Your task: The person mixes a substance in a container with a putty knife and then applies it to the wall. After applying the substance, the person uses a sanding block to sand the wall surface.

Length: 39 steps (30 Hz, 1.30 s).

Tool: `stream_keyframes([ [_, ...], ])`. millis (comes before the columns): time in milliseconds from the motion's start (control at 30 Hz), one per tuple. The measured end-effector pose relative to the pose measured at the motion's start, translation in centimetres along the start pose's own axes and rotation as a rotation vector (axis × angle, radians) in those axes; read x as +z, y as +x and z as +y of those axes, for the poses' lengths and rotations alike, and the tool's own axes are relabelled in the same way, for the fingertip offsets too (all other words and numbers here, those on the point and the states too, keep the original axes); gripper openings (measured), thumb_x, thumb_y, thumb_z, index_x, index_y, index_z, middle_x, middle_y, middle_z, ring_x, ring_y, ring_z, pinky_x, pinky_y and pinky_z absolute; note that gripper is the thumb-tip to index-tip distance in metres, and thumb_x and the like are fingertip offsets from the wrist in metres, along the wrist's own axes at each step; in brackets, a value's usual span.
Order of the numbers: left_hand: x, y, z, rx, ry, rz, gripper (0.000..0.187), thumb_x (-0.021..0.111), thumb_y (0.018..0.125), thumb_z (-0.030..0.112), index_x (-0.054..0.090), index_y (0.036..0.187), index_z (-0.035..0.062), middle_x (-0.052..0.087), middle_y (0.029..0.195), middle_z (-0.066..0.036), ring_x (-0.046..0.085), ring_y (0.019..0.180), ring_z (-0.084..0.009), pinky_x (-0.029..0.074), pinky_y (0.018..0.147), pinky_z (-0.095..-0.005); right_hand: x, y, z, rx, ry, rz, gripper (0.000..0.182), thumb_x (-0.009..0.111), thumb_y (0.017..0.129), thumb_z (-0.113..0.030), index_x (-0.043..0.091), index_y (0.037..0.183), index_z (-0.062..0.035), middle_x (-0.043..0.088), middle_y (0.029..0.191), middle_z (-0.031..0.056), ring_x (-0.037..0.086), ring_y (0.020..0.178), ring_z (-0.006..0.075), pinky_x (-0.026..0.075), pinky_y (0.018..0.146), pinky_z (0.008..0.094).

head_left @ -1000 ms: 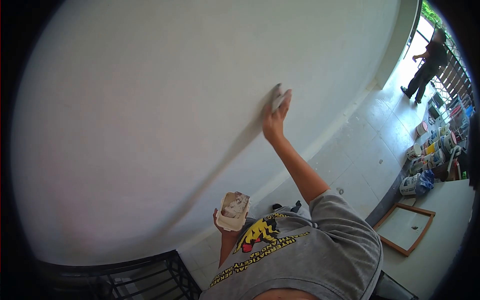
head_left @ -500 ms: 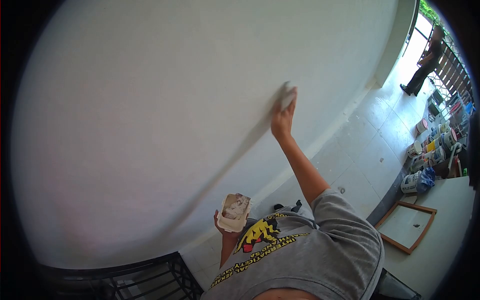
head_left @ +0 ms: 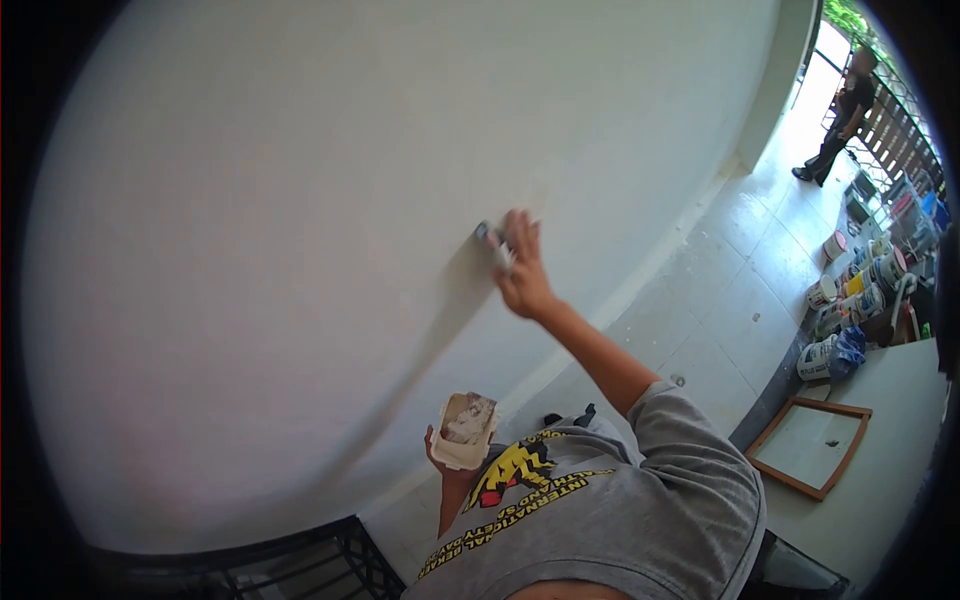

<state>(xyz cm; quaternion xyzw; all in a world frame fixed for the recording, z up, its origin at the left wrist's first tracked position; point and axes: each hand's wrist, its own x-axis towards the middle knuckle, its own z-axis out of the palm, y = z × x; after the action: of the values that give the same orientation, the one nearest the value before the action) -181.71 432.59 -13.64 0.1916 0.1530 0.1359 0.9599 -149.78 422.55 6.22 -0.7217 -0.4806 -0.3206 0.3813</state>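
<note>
My right hand (head_left: 524, 262) is raised to the pale wall (head_left: 300, 230), its fingers around a small flat scraper (head_left: 495, 245). The scraper is smeared by motion and lies at or very near the wall surface, where its shadow falls. Low and close to my body, my left hand (head_left: 432, 452) grips a cream plastic tub (head_left: 462, 455) from the side. Inside the tub are whitish paste (head_left: 466, 425) and a flat, smeared piece (head_left: 482, 408) at its upper corner. Most of the left fingers are hidden behind the tub.
A black metal rack (head_left: 300, 565) stands at the lower left by the wall. On the right are several paint buckets (head_left: 818, 358) and a wooden frame (head_left: 765, 440) on a pale board. Another person (head_left: 845, 115) stands near the gate at the upper right, on the tiled floor (head_left: 720, 290).
My right hand has moved down and left along the wall with the scraper, and has turned. The left hand and tub have barely moved. The distant person has changed posture.
</note>
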Motion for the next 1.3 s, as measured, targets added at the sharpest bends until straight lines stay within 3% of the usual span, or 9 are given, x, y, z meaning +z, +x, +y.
stream_keyframes([
  [33, -2.3, 0.4, -1.1, 0.128, 0.250, -0.024, 0.074, 0.050, 0.089, 0.064, 0.047, 0.145, 0.0163, 0.048, 0.148, -0.013, 0.050, 0.131, -0.0393, 0.042, 0.106, -0.0571, 0.1, -0.9, -1.0, 0.044, 0.117, -0.061, 0.063, 0.055, 0.092, -0.012, 0.039, 0.153, -0.0111, 0.006, 0.166, 0.0244, 0.002, 0.152, 0.0478, -0.001, 0.120, 0.0632],
  [200, -0.2, 0.9, -0.3, -0.103, -0.459, -0.039, 0.076, 0.045, 0.091, 0.064, 0.041, 0.151, 0.0173, 0.044, 0.154, -0.009, 0.042, 0.140, -0.0323, 0.032, 0.115, -0.0553, -1.0, -7.8, -6.5, 0.276, 0.482, 0.037, 0.032, 0.059, 0.097, -0.010, 0.062, 0.126, 0.0016, 0.048, 0.147, 0.0246, 0.051, 0.132, 0.0401, 0.042, 0.107, 0.0433],
  [267, -0.7, 1.2, -0.2, -0.097, -0.417, 0.007, 0.069, 0.046, 0.092, 0.064, 0.046, 0.147, 0.0215, 0.046, 0.151, -0.007, 0.044, 0.137, -0.0332, 0.032, 0.112, -0.0592, -2.4, -10.1, -9.6, 0.726, 0.779, -0.166, 0.028, 0.064, 0.097, -0.022, 0.067, 0.112, 0.0016, 0.059, 0.135, 0.0206, 0.064, 0.112, 0.0335, 0.051, 0.094, 0.0389],
  [300, -0.7, 1.1, -0.2, -0.093, -0.399, 0.036, 0.066, 0.046, 0.093, 0.065, 0.049, 0.145, 0.0236, 0.048, 0.150, -0.005, 0.045, 0.136, -0.0336, 0.032, 0.111, -0.0611, -2.8, -11.2, -10.5, 0.980, 0.862, -0.344, 0.032, 0.067, 0.096, -0.027, 0.067, 0.111, 0.0013, 0.061, 0.133, 0.0177, 0.063, 0.114, 0.0290, 0.049, 0.096, 0.0380],
  [433, 1.6, 0.1, 1.2, -0.130, -0.206, -0.194, 0.071, 0.045, 0.092, 0.069, 0.049, 0.146, 0.0222, 0.048, 0.150, -0.008, 0.043, 0.138, -0.0364, 0.030, 0.113, -0.0654, -2.1, -15.3, -11.3, 0.590, 0.622, -0.429, 0.030, 0.063, 0.100, -0.028, 0.064, 0.106, 0.0016, 0.059, 0.134, 0.0132, 0.058, 0.120, 0.0234, 0.046, 0.102, 0.0383],
  [700, 5.4, -0.4, 3.1, -0.232, -0.256, -0.178, 0.080, 0.041, 0.093, 0.071, 0.052, 0.143, 0.0097, 0.053, 0.144, -0.015, 0.052, 0.129, -0.0405, 0.037, 0.108, -0.0672, -1.3, -16.6, -13.5, 1.240, 0.897, -0.114, 0.039, 0.048, 0.107, -0.025, 0.038, 0.138, -0.0040, 0.055, 0.131, 0.0139, 0.057, 0.123, 0.0285, 0.053, 0.098, 0.0473],
  [833, 2.6, 0.8, 2.7, -0.210, -0.199, -0.247, 0.081, 0.039, 0.094, 0.071, 0.052, 0.143, 0.0070, 0.056, 0.141, -0.016, 0.057, 0.123, -0.0371, 0.047, 0.104, -0.0538, -1.9, -17.1, -16.7, 1.430, 1.173, -0.223, 0.042, 0.040, 0.109, -0.030, 0.032, 0.144, -0.0087, 0.049, 0.138, 0.0144, 0.052, 0.130, 0.0283, 0.052, 0.099, 0.0509],
  [1033, 3.5, 0.9, 4.4, -0.254, -0.036, -0.167, 0.083, 0.039, 0.095, 0.069, 0.053, 0.139, 0.0004, 0.058, 0.137, -0.017, 0.060, 0.120, -0.0341, 0.050, 0.101, -0.0452, -1.4, -16.9, -20.0, 1.464, 1.462, 0.071, 0.049, 0.048, 0.106, -0.040, 0.032, 0.145, -0.0148, 0.045, 0.142, 0.0120, 0.051, 0.131, 0.0283, 0.051, 0.099, 0.0532],
  [1300, 4.3, 0.5, 9.1, -0.160, 0.705, -0.014, 0.050, 0.047, 0.102, 0.045, 0.063, 0.123, 0.0021, 0.069, 0.110, -0.010, 0.066, 0.103, -0.0210, 0.054, 0.085, -0.0362, -0.3, -16.5, -22.2, 1.538, 1.289, 0.200, 0.046, 0.057, 0.103, -0.033, 0.038, 0.139, -0.0116, 0.057, 0.129, 0.0099, 0.062, 0.117, 0.0260, 0.055, 0.095, 0.0521],
])
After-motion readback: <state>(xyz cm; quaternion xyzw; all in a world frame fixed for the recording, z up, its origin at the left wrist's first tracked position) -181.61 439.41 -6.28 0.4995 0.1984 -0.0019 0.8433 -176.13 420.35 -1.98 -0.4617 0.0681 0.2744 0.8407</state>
